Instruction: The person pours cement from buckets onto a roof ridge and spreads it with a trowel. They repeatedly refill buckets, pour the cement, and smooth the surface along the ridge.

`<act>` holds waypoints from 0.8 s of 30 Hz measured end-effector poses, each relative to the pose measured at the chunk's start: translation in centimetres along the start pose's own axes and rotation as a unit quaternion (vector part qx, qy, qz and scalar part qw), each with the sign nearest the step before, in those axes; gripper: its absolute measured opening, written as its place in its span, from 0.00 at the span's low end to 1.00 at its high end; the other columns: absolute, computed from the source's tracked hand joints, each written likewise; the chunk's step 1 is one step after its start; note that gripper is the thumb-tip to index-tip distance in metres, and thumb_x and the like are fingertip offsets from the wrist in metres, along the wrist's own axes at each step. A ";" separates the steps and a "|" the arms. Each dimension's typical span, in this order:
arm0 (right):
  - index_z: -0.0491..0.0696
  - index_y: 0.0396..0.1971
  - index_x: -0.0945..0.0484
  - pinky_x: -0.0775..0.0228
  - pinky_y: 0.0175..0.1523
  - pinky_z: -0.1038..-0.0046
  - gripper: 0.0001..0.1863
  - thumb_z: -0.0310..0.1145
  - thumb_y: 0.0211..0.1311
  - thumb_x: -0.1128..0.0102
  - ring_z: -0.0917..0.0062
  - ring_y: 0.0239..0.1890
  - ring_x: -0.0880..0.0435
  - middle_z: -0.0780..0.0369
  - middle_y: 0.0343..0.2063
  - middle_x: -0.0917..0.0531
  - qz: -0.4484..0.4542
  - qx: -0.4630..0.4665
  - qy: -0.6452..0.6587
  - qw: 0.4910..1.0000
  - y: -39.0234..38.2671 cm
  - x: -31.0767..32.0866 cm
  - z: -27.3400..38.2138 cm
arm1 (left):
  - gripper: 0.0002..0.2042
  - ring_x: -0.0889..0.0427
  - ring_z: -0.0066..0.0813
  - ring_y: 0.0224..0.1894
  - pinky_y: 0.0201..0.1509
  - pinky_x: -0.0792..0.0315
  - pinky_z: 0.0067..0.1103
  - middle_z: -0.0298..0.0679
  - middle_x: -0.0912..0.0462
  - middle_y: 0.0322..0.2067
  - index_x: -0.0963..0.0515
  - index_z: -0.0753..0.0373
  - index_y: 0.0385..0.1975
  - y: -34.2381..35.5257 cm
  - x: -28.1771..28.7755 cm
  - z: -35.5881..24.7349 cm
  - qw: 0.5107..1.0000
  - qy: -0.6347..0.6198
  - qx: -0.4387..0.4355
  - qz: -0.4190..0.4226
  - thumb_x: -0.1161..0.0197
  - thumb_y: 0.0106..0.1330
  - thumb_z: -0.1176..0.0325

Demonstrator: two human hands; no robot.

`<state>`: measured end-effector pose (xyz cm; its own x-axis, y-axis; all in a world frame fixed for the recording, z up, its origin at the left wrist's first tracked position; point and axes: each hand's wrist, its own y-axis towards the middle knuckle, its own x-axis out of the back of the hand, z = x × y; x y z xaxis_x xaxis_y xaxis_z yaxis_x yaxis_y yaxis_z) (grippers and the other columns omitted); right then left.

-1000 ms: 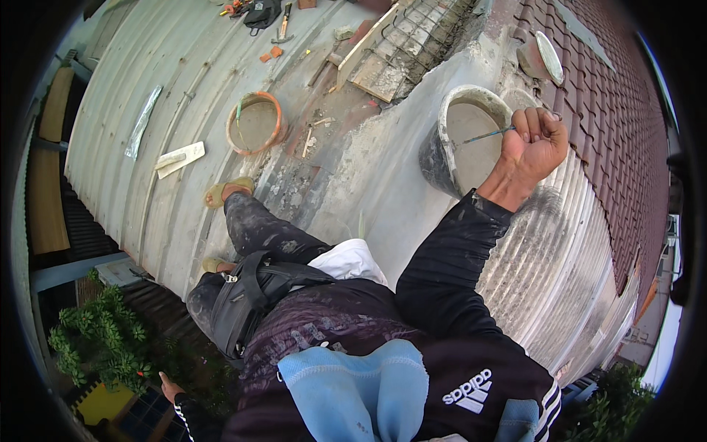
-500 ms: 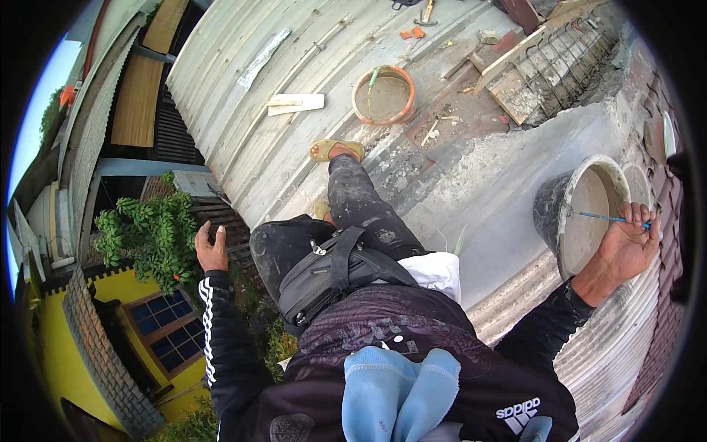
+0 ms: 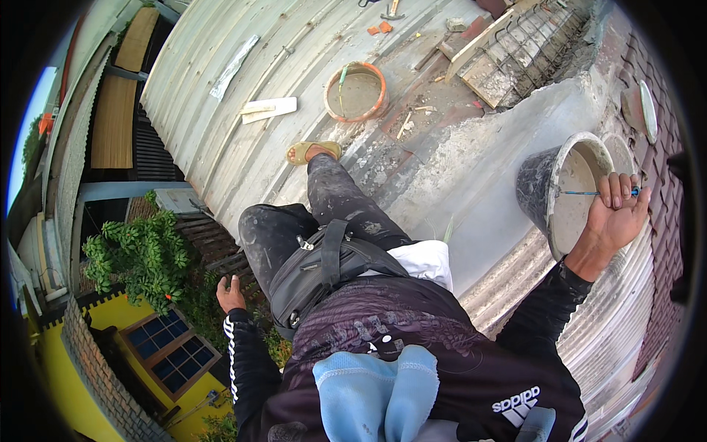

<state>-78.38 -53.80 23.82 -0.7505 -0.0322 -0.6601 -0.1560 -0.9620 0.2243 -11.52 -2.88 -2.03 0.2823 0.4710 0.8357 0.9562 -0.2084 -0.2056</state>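
My right hand point(image 3: 615, 211) grips a thin blue-handled tool point(image 3: 582, 193) that reaches over a dark bucket point(image 3: 536, 190) holding grey mix at the right. My left hand point(image 3: 231, 293) hangs open beside my hip, near the roof's edge, over the view of a tree point(image 3: 136, 258) below. An orange bucket point(image 3: 383, 92) of grey mix, with a thin green-handled tool in it, stands past my sandalled foot point(image 3: 309, 151). A white trowel board point(image 3: 278, 104) lies left of it on the metal sheeting point(image 3: 206, 147).
A wooden form with a rebar cage point(image 3: 523, 59) lies at upper right, with a hammer point(image 3: 391, 15) and orange fragments point(image 3: 383, 28) farther back. Red roof tiles point(image 3: 652, 309) run along the right, beside a white-rimmed container point(image 3: 641, 110). A yellow building point(image 3: 103, 317) stands below the edge.
The view has swung left since a second ago, showing more of the drop. My left hand rose into view, then dropped slightly. My right hand still holds the tool at the dark bucket.
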 end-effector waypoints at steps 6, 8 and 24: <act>0.44 0.38 0.30 0.49 0.26 0.78 0.17 0.43 0.81 0.52 0.83 0.20 0.42 0.67 0.23 0.35 -0.046 0.031 -0.005 0.998 -1.0 -3.0 -0.9 | 0.35 0.17 0.45 0.56 0.58 0.24 0.36 0.54 0.22 0.62 0.28 0.71 0.66 0.1 2.3 4.1 0.998 -0.053 -0.007 -0.035 0.30 0.68 0.51; 0.44 0.38 0.30 0.49 0.26 0.78 0.16 0.44 0.81 0.52 0.83 0.20 0.42 0.67 0.23 0.35 -0.079 0.017 0.005 0.997 -1.3 -3.7 -1.0 | 0.33 0.22 0.48 0.63 0.65 0.29 0.37 0.55 0.23 0.64 0.27 0.72 0.65 1.3 2.5 4.7 0.997 -0.069 -0.026 -0.036 0.31 0.69 0.52; 0.41 0.41 0.28 0.48 0.27 0.76 0.27 0.54 0.80 0.56 0.82 0.20 0.41 0.67 0.23 0.35 -0.043 -0.022 0.029 0.998 -1.2 -4.3 -0.8 | 0.26 0.16 0.33 0.50 0.56 0.24 0.28 0.50 0.16 0.50 0.27 0.72 0.65 5.3 -3.0 -12.5 0.950 -0.227 -0.210 0.040 0.32 0.71 0.64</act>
<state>-74.43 -52.76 25.80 -0.6961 0.0371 -0.7170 -0.1900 -0.9726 0.1341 -8.26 -16.15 0.71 0.4481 0.7412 0.4998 0.8420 -0.5379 0.0427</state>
